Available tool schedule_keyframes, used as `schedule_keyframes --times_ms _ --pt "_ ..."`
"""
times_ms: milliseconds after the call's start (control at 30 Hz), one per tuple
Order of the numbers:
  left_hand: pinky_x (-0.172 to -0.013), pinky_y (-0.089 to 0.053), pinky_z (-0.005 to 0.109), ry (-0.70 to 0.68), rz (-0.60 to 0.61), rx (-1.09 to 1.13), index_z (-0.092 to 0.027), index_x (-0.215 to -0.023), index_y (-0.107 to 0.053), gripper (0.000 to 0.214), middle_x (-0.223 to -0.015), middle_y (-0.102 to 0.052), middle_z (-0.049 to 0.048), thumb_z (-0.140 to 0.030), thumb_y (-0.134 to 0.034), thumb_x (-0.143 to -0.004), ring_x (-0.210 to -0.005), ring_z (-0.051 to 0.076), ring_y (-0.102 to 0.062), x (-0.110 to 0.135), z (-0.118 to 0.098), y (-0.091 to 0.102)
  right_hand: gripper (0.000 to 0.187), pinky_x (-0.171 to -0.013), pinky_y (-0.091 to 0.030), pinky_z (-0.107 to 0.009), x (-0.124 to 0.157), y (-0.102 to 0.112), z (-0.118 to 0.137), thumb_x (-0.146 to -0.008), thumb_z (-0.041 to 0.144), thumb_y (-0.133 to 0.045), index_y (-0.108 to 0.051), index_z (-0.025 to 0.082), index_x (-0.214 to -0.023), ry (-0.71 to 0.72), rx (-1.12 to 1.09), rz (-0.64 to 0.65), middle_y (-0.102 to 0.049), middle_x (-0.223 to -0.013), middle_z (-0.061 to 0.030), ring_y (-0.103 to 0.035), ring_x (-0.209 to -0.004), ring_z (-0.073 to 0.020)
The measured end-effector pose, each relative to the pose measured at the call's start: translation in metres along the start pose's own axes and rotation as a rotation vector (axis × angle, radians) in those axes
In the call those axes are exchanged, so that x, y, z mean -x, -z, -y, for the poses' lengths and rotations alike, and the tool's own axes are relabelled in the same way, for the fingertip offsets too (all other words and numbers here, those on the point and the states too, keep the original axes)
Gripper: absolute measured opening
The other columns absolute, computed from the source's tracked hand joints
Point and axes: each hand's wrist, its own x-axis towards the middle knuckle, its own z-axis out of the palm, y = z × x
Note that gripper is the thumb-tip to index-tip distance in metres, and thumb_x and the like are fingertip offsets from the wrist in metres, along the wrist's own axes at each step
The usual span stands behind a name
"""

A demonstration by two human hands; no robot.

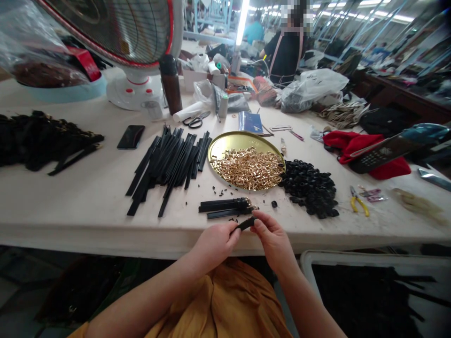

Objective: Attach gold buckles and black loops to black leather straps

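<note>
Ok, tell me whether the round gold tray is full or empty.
Partly full: the tray holds a heap of small gold pieces, with bare surface showing toward its back.

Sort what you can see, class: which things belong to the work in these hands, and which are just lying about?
Probably the work:
black strap, held by left hand and right hand
loose black straps
gold pieces on round tray
small black pieces, heaped beside it

Probably just lying about:
phone
dark bottle
red cloth

Factory workshop, worktable with piled black straps, tray of gold-coloured fittings, tube lights, blue frames
</note>
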Motion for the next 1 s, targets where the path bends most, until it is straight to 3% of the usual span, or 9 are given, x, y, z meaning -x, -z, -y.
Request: schedule_keyframes --times_ms 100,200,400,500,667,1000 --pt "-0.055 -0.031 0.023 -0.027 0.054 -0.091 -0.019 -0.081 -0.059 0.031 -0.072 -0.063 0.0026 -0.035 -0.033 -0.087 -0.065 0.016 -0.056 0.001 0.000 0.004 0.021 -0.075 -0.044 -0.033 0.004 0.005 0.001 -0.069 0.034 -0.066 -0.067 0.023 -0.087 0.160 0.239 0.016 -0.065 -0.080 -0.0013 -0.057 -0.076 -0.0166" --pt "-0.055 -0.031 0.022 -0.071 0.121 -0.071 -0.019 -0.079 -0.059 0.030 -0.072 -0.063 0.0025 -0.035 -0.035 -0.086 -0.064 0.015 -0.055 0.001 0.000 0.008 0.016 -0.076 -0.044 -0.032 0.006 0.009 0.004 -0.069 0.032 -0.065 -0.069 0.024 -0.082 0.258 0.326 0.064 -0.065 -0.083 -0.0014 -0.057 -0.080 -0.0179" --pt "-0.055 -0.031 0.022 -0.094 0.096 0.004 -0.019 -0.077 -0.060 0.033 -0.068 -0.061 0.0031 -0.037 -0.034 -0.086 -0.061 0.015 -0.053 0.000 -0.004 0.004 0.019 -0.066 -0.044 -0.029 0.008 0.013 0.003 -0.069 0.033 -0.065 -0.069 0.025 -0.086 0.056 0.188 0.131 -0.064 -0.068 0.0015 -0.055 -0.063 -0.0141" --pt "-0.056 -0.031 0.023 -0.097 0.099 -0.023 -0.020 -0.075 -0.061 0.030 -0.067 -0.062 0.0033 -0.036 -0.038 -0.085 -0.060 0.015 -0.053 0.001 -0.005 0.003 0.017 -0.067 -0.044 -0.029 0.011 0.014 -0.003 -0.070 0.029 -0.064 -0.070 0.025 -0.085 0.087 0.196 0.119 -0.064 -0.073 0.0010 -0.055 -0.067 -0.0145" --pt "-0.059 -0.033 0.023 -0.082 0.156 -0.007 -0.020 -0.083 -0.062 0.030 -0.077 -0.065 0.0036 -0.034 -0.036 -0.085 -0.067 0.016 -0.056 -0.002 -0.007 0.000 0.015 -0.075 -0.044 -0.029 0.013 0.013 -0.004 -0.071 0.024 -0.063 -0.070 0.026 -0.084 0.176 0.234 0.206 -0.065 -0.081 -0.0001 -0.057 -0.080 -0.0164" --pt "-0.056 -0.029 0.023 -0.065 0.162 -0.047 -0.018 -0.076 -0.060 0.031 -0.072 -0.063 0.0034 -0.035 -0.034 -0.086 -0.066 0.017 -0.055 -0.027 -0.010 -0.009 0.017 -0.066 -0.043 -0.026 -0.013 0.031 0.010 -0.073 0.034 -0.062 -0.065 0.020 -0.083 0.027 0.209 0.179 -0.062 -0.073 0.0007 -0.055 -0.066 -0.0131"
